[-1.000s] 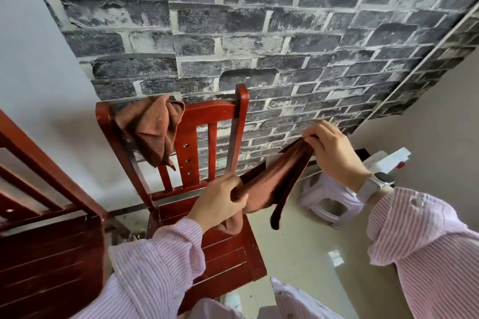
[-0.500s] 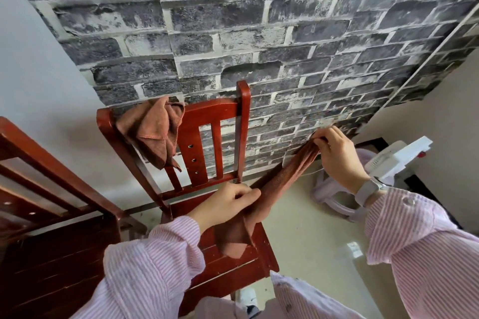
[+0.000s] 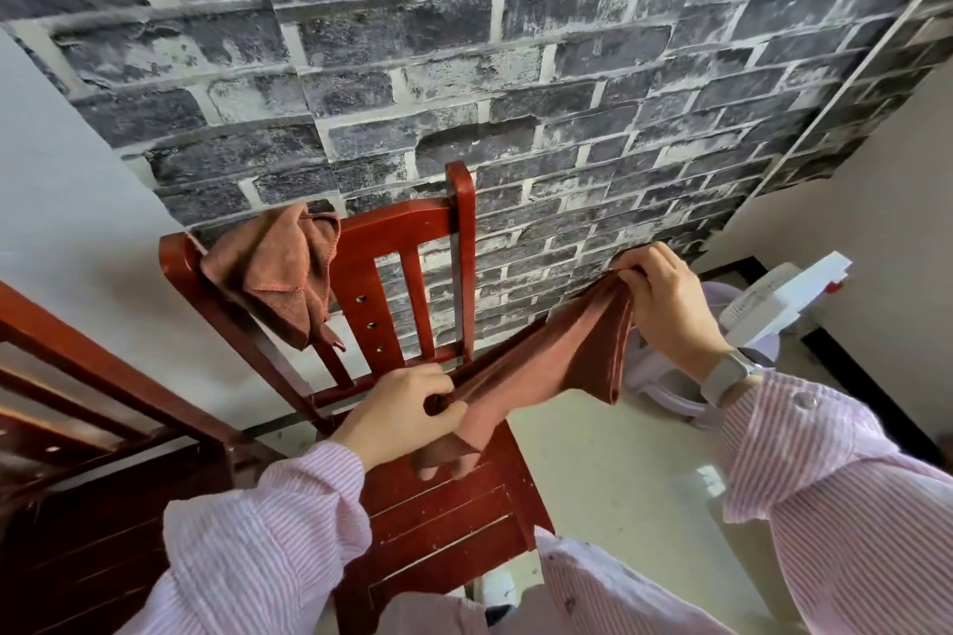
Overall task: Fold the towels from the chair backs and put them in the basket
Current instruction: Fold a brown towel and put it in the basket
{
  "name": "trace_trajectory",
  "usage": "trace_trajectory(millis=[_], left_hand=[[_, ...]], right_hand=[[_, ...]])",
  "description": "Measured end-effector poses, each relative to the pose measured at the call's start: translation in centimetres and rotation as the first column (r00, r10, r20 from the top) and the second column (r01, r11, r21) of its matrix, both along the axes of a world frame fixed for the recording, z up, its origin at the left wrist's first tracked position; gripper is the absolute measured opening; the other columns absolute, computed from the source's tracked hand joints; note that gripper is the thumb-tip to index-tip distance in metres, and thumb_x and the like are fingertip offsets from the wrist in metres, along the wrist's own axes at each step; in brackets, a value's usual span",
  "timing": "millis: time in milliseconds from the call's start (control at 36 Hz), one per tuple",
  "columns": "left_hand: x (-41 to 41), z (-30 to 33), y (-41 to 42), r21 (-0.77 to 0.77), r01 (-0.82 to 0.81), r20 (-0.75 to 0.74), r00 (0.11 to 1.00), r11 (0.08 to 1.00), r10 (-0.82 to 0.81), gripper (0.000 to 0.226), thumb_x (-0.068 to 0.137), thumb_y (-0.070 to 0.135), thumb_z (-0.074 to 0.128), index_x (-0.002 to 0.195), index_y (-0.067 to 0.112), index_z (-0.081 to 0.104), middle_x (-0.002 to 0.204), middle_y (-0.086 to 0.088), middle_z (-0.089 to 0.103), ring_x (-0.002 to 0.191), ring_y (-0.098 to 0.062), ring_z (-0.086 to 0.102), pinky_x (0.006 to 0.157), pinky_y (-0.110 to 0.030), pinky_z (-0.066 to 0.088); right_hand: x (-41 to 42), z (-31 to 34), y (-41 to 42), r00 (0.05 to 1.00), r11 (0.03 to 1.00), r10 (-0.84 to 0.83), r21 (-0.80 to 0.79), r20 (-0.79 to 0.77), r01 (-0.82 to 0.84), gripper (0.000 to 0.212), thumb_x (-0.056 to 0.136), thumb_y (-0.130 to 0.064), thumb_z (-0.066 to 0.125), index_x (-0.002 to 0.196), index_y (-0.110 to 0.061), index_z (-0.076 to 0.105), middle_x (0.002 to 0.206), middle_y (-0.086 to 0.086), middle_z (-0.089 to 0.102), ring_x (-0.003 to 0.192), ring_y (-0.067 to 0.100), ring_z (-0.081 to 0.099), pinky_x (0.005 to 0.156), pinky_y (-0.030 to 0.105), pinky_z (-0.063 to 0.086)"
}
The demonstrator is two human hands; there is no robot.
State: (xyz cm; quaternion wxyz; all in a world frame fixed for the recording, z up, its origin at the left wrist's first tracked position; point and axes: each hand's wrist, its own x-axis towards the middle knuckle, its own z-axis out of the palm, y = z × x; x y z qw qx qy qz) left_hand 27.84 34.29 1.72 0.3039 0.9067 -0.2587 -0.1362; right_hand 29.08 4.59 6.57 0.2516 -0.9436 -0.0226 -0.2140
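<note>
While both hands (image 3: 397, 415) (image 3: 665, 304) are pinching the towel (image 3: 541, 369) taut, fingers clamped on its bunched ends, it is risking an uneven fold.

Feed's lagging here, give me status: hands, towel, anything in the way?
Left hand and right hand grip stretched towel. Second towel on chair back. Basket unseen. Nothing blocking.
</note>
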Motion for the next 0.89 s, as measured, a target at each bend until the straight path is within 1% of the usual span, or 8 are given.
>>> trace_trajectory(millis=[83,167,306,444,583,639,778,889], left_hand=[[0.2,-0.1,1.0,-0.039,-0.052,0.073,0.996,0.998,0.055,0.026,0.085,0.033,0.058,0.071,0.012,0.062,0.071,0.007,0.050,0.065,-0.008,0.050,0.056,-0.014,0.037],[0.5,0.2,1.9,-0.034,-0.068,0.126,0.989,0.997,0.072,0.037,0.080,0.048,0.048,0.070,0.015,0.062,0.070,0.008,0.052,0.063,-0.008,0.052,0.057,-0.023,0.043],[1.1,0.9,3.1,0.027,-0.039,0.257,0.966,0.999,0.031,0.035,0.080,0.050,0.044,0.058,0.023,0.048,0.062,0.014,0.041,0.055,-0.001,0.044,0.051,-0.016,0.037],[1.4,2.0,3.9,0.205,0.009,0.184,0.982,0.979,-0.047,0.046,0.086,0.040,0.057,0.049,0.029,0.032,0.059,0.009,0.039,0.056,-0.005,0.041,0.056,-0.023,0.034],[1.1,3.4,3.5,0.400,0.097,0.074,0.988,0.911,-0.138,0.039,0.089,0.043,0.049,0.054,0.026,0.044,0.068,0.010,0.044,0.059,-0.005,0.042,0.052,-0.018,0.028],[1.1,3.4,4.0,0.360,0.027,0.130,0.988,0.932,-0.079,0.031,0.090,0.040,0.049,0.068,0.021,0.059,0.072,0.011,0.046,0.065,-0.005,0.046,0.055,-0.019,0.031],[0.7,2.2,6.0,0.018,-0.333,0.257,0.913,0.943,0.318,0.010,0.085,0.022,0.062,0.089,0.013,0.064,0.088,0.010,0.055,0.077,-0.010,0.055,0.071,-0.025,0.045],[0.4,1.8,6.6,0.063,-0.304,0.328,0.906,0.951,0.268,0.011,0.080,0.017,0.069,0.089,0.010,0.068,0.089,0.002,0.064,0.073,-0.016,0.060,0.069,-0.029,0.051]], right_hand=[[0.0,0.1,-0.3,0.999,0.998,-0.047,0.030,0.010,0.047,0.012,0.088,0.001,0.049,0.091,0.002,0.061,0.088,0.018,0.059,0.082,0.035,0.057,0.076,0.044,0.048],[0.2,0.1,-0.3,0.998,0.997,-0.064,0.055,0.015,0.063,0.011,0.087,0.004,0.050,0.090,0.003,0.061,0.088,0.019,0.059,0.082,0.035,0.057,0.076,0.043,0.047],[0.9,-0.1,0.4,0.998,0.996,-0.062,0.065,0.007,0.061,0.011,0.087,0.003,0.050,0.090,0.003,0.061,0.090,0.018,0.060,0.084,0.034,0.057,0.078,0.040,0.045],[1.7,-0.2,1.4,0.999,0.996,-0.051,0.072,0.009,0.050,0.010,0.087,0.002,0.051,0.090,0.003,0.061,0.089,0.019,0.060,0.084,0.035,0.057,0.078,0.037,0.043],[2.2,-0.4,2.5,0.999,0.995,-0.032,0.091,0.002,0.032,0.010,0.087,0.002,0.051,0.090,0.003,0.061,0.090,0.018,0.059,0.086,0.034,0.057,0.078,0.037,0.044],[2.1,-0.4,2.5,1.000,0.996,-0.028,0.089,-0.004,0.028,0.010,0.087,0.002,0.050,0.091,0.003,0.060,0.091,0.018,0.059,0.087,0.034,0.057,0.079,0.039,0.045],[1.3,-0.4,1.6,0.994,0.993,0.101,-0.056,-0.029,-0.103,0.010,0.084,0.003,0.052,0.087,0.001,0.060,0.086,0.018,0.060,0.080,0.036,0.058,0.075,0.045,0.048],[0.8,-0.8,1.1,0.982,0.966,0.175,-0.180,-0.071,-0.185,0.013,0.083,-0.005,0.049,0.086,-0.001,0.061,0.083,0.014,0.062,0.076,0.035,0.060,0.068,0.045,0.048]])
